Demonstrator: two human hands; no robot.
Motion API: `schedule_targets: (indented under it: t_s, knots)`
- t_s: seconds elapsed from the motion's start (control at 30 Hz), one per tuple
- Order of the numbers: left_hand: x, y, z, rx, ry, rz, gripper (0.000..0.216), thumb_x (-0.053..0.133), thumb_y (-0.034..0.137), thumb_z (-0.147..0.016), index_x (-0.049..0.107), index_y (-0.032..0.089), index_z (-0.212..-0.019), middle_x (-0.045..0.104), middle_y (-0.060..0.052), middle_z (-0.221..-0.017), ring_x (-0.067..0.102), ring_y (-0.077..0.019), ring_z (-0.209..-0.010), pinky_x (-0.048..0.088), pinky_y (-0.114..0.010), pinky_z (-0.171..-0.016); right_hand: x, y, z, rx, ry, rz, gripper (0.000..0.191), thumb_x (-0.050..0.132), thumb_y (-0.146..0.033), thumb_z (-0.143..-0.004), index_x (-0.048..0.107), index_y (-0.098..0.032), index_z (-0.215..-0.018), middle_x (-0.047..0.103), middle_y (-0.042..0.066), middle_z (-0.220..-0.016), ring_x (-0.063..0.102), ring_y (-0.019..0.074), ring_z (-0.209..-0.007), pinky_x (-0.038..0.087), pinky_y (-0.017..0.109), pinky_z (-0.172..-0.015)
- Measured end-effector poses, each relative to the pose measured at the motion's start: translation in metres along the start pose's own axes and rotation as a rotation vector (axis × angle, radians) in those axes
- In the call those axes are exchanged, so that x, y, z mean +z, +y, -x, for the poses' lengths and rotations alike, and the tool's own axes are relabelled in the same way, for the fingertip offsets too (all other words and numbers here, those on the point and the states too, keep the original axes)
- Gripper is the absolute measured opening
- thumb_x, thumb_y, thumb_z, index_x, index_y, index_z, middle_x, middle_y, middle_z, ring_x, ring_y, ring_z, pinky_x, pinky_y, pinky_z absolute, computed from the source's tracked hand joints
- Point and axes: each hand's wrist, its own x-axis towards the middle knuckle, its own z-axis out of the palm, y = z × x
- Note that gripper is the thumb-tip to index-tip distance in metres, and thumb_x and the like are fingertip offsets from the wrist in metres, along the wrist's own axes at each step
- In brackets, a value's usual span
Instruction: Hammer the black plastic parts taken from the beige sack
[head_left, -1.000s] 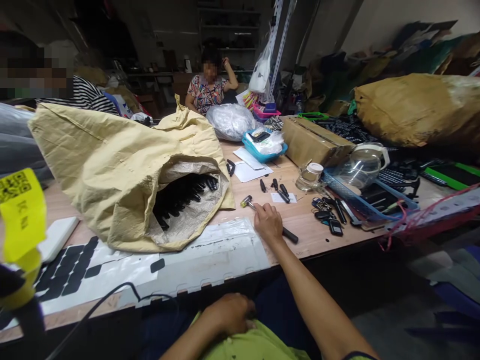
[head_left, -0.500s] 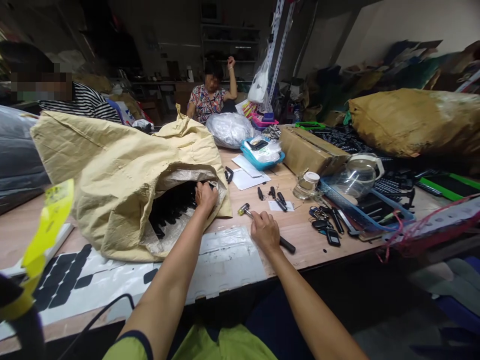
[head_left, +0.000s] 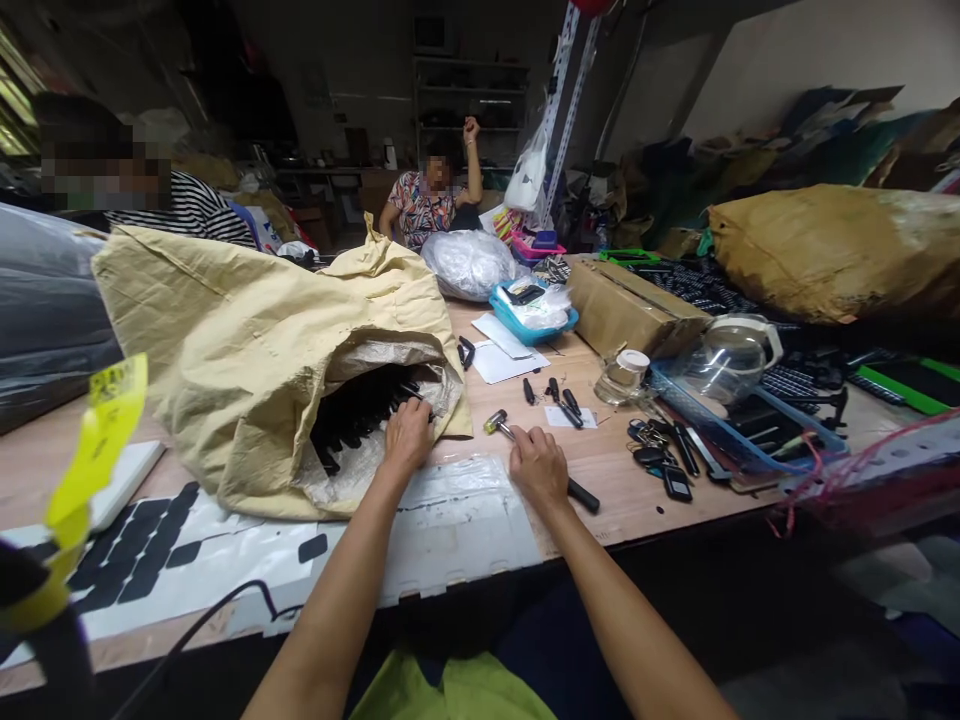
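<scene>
My left hand (head_left: 409, 436) is closed at the right edge of the opening of a beige cloth sack (head_left: 262, 320). A dark bit shows at its fingertips, too small to make out. Inside the sack, black pieces (head_left: 356, 415) lie heaped on a clear plastic lining. My right hand (head_left: 538, 466) is wrapped round the shaft of a small hammer (head_left: 583, 496) lying low over the table. The hammer's metal head with a yellowish face points left, and its black handle sticks out to the right. Between my hands lies a flat white tape-covered sheet (head_left: 465, 525).
Behind the hammer are small black parts (head_left: 571, 403), white paper (head_left: 510, 360) and a glass jar (head_left: 621, 375). Keys (head_left: 652, 450) lie beside a blue tray (head_left: 750, 410). A cardboard box (head_left: 634, 305) stands farther back. Two people (head_left: 424, 205) (head_left: 199, 205) sit across the table.
My left hand has drawn back from inside the sack's opening toward me. The right hand stays on the hammer. The whole view has shifted slightly.
</scene>
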Motion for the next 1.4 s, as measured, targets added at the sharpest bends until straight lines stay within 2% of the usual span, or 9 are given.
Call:
schedule_targets:
  t_s: [0.2, 0.33, 0.47, 0.57, 0.77, 1.0, 1.13, 1.23, 1.4]
  knots:
    - [0.009, -0.016, 0.032, -0.023, 0.029, 0.14, 0.02, 0.052, 0.013, -0.085, 0.064, 0.021, -0.099, 0.059, -0.01, -0.114, 0.057, -0.0267, -0.106, 0.047, -0.038, -0.092, 0.001, 0.004, 0.0, -0.005, 0.018, 0.005, 0.037, 0.05, -0.015, -0.085, 0.067, -0.024, -0.116, 0.057, 0.006, -0.088, 0.047, 0.0205, -0.083, 0.03, 0.03, -0.069]
    - [0.008, -0.013, 0.055, 0.086, 0.113, 0.342, 0.022, 0.052, 0.014, -0.086, 0.064, 0.024, -0.101, 0.059, -0.007, -0.109, 0.057, -0.0233, -0.101, 0.049, -0.036, -0.088, 0.003, 0.007, 0.0, -0.02, 0.028, 0.015, 0.035, 0.052, -0.016, -0.085, 0.067, -0.025, -0.116, 0.056, 0.006, -0.088, 0.046, 0.0206, -0.084, 0.03, 0.03, -0.069]
    - [0.013, 0.002, 0.087, 0.302, -0.055, 0.446, 0.021, 0.054, 0.017, -0.087, 0.065, 0.024, -0.102, 0.062, -0.005, -0.095, 0.056, -0.0223, -0.094, 0.047, -0.035, -0.086, 0.001, 0.007, -0.001, -0.018, 0.02, 0.025, 0.035, 0.051, -0.016, -0.086, 0.067, -0.025, -0.117, 0.056, 0.006, -0.088, 0.045, 0.0207, -0.084, 0.029, 0.03, -0.069]
    - [0.02, 0.008, 0.101, 0.311, -0.138, 0.449, 0.019, 0.053, 0.019, -0.089, 0.067, 0.023, -0.102, 0.062, -0.006, -0.096, 0.056, -0.0228, -0.094, 0.046, -0.036, -0.086, 0.0, 0.006, -0.001, -0.007, 0.013, 0.022, 0.036, 0.049, -0.015, -0.087, 0.067, -0.024, -0.116, 0.056, 0.006, -0.088, 0.045, 0.0209, -0.084, 0.029, 0.031, -0.069]
    - [0.031, -0.003, 0.105, 0.241, -0.074, 0.523, 0.028, 0.061, 0.025, -0.086, 0.066, 0.023, -0.113, 0.061, -0.007, -0.098, 0.056, -0.0245, -0.097, 0.046, -0.037, -0.087, 0.002, 0.007, -0.001, -0.004, 0.005, 0.007, 0.036, 0.049, -0.017, -0.087, 0.067, -0.025, -0.117, 0.055, 0.007, -0.09, 0.044, 0.0209, -0.084, 0.028, 0.031, -0.068]
    - [0.038, -0.011, 0.103, 0.147, -0.015, 0.602, 0.012, 0.069, 0.026, -0.08, 0.07, 0.022, -0.091, 0.061, -0.003, -0.087, 0.057, -0.0223, -0.089, 0.047, -0.036, -0.083, -0.001, 0.01, -0.005, 0.018, -0.031, -0.048, 0.035, 0.05, -0.018, -0.089, 0.068, -0.026, -0.119, 0.058, 0.007, -0.091, 0.046, 0.0209, -0.086, 0.031, 0.03, -0.069]
    - [0.038, -0.01, 0.101, 0.122, -0.006, 0.642, 0.014, 0.073, 0.024, -0.076, 0.07, 0.022, -0.09, 0.061, -0.002, -0.084, 0.058, -0.0211, -0.086, 0.047, -0.034, -0.081, -0.013, 0.013, -0.013, 0.08, -0.136, -0.141, 0.036, 0.052, -0.018, -0.089, 0.068, -0.029, -0.12, 0.061, 0.006, -0.091, 0.051, 0.0202, -0.086, 0.035, 0.029, -0.069]
    - [0.038, -0.009, 0.101, 0.107, 0.005, 0.663, 0.014, 0.074, 0.021, -0.074, 0.07, 0.021, -0.087, 0.062, -0.002, -0.084, 0.058, -0.0209, -0.085, 0.048, -0.034, -0.081, -0.028, 0.008, -0.008, 0.116, -0.093, -0.254, 0.039, 0.048, -0.018, -0.091, 0.066, -0.028, -0.124, 0.064, 0.006, -0.096, 0.056, 0.0196, -0.088, 0.041, 0.028, -0.071]
    - [0.04, -0.006, 0.101, 0.107, 0.007, 0.677, 0.009, 0.073, 0.019, -0.076, 0.073, 0.021, -0.085, 0.062, -0.002, -0.081, 0.058, -0.02, -0.084, 0.047, -0.033, -0.08, -0.058, -0.018, 0.033, -0.11, -0.053, -0.582, 0.042, 0.036, -0.023, -0.098, 0.06, -0.025, -0.132, 0.067, 0.008, -0.114, 0.061, 0.0194, -0.104, 0.05, 0.03, -0.087]
